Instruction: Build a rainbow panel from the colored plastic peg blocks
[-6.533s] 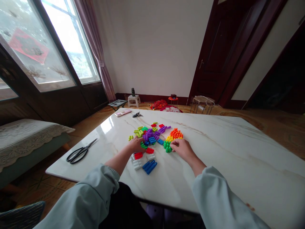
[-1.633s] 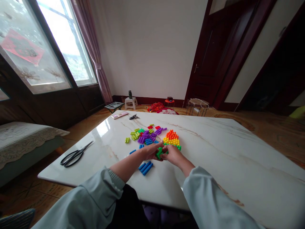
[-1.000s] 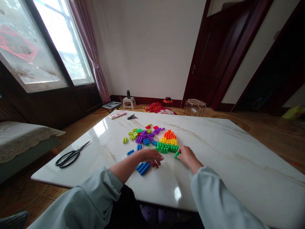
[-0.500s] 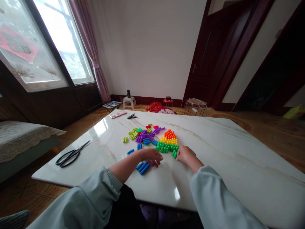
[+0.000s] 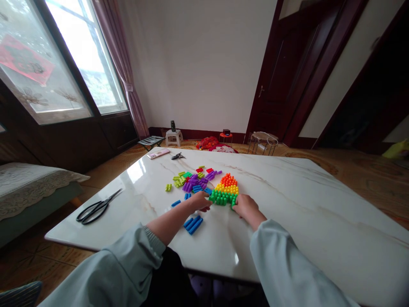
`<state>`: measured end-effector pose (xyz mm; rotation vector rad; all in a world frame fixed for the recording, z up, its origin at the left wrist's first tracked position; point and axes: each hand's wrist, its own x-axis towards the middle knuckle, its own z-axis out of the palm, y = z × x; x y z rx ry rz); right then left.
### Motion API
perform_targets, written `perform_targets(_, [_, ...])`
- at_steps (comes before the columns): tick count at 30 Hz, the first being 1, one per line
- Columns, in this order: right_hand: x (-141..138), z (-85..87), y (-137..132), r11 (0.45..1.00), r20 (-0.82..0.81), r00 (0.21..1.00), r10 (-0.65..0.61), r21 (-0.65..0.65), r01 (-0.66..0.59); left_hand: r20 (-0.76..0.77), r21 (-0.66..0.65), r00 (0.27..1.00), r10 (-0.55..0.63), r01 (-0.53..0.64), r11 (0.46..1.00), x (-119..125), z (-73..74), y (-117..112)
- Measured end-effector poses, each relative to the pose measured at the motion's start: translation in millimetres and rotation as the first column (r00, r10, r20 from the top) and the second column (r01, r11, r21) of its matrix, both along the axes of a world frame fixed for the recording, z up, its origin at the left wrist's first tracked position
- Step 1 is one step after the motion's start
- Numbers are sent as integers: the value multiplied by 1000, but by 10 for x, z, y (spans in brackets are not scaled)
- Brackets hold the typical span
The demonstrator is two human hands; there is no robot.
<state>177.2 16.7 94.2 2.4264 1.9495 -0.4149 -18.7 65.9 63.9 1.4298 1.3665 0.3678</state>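
Upright bullet-shaped plastic building blocks stand packed in rows, with orange blocks point(image 5: 228, 180) at the back, yellow blocks point(image 5: 226, 188) in the middle and green blocks point(image 5: 221, 198) in front. At the right end of the green row, my right hand point(image 5: 247, 207) has its fingers closed around a green block. My left hand point(image 5: 201, 201) reaches to the row's left end with fingers stretched out; whether its fingertip touches a green block I cannot tell. Several blue blocks point(image 5: 193, 224) lie on their sides below my left forearm.
Loose purple blocks point(image 5: 193, 183) and lime blocks point(image 5: 179, 180) lie heaped left of the rows. Black scissors point(image 5: 97, 208) rest on the marble-look table point(image 5: 287, 204) at the left. Pliers point(image 5: 177, 156) and a pink phone point(image 5: 158, 153) are near its far edge.
My left hand has moved up and slightly left, to the green row's left end. My right hand has shifted a little inward, with the green block closer against the row.
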Motion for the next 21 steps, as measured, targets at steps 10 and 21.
perform_targets(10, [-107,-116,84,998,39,999,-10,70,7,8,19,999,-52,52,998,25,-14,-16])
perform_targets(21, [-78,-61,83,1000,46,999,-6,7,5,4,27,998,-56,56,998,53,43,-44])
